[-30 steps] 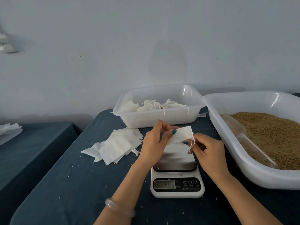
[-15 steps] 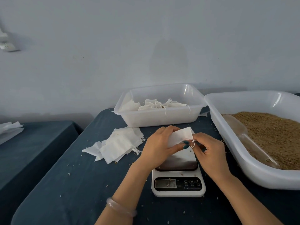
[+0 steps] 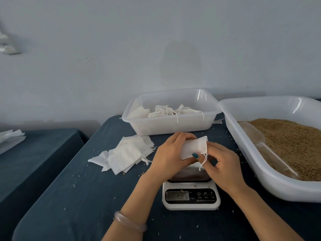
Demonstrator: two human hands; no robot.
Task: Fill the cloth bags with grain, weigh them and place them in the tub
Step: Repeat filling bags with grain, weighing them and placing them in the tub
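Observation:
My left hand (image 3: 169,156) grips a small white cloth bag (image 3: 192,147) above the digital scale (image 3: 191,195). At the bag's right end, my right hand (image 3: 222,166) pinches its open mouth, where a drawstring (image 3: 203,162) hangs down. A pile of flat empty bags (image 3: 126,153) lies on the dark cloth left of my hands. Behind them stands a clear tub (image 3: 172,126) holding several filled bags (image 3: 166,111). On the right is a big white tub (image 3: 271,181) of brown grain (image 3: 293,145) with a clear scoop (image 3: 265,146) lying in it.
Loose grains are scattered over the dark blue table cover (image 3: 78,197). A second covered table (image 3: 34,153) stands to the left with white sheets (image 3: 10,139) on it. A pale wall is close behind the tubs.
Both hands have stayed over the scale, working the bag; it is now bunched more tightly in my left hand, and my right fingers have shifted to its mouth.

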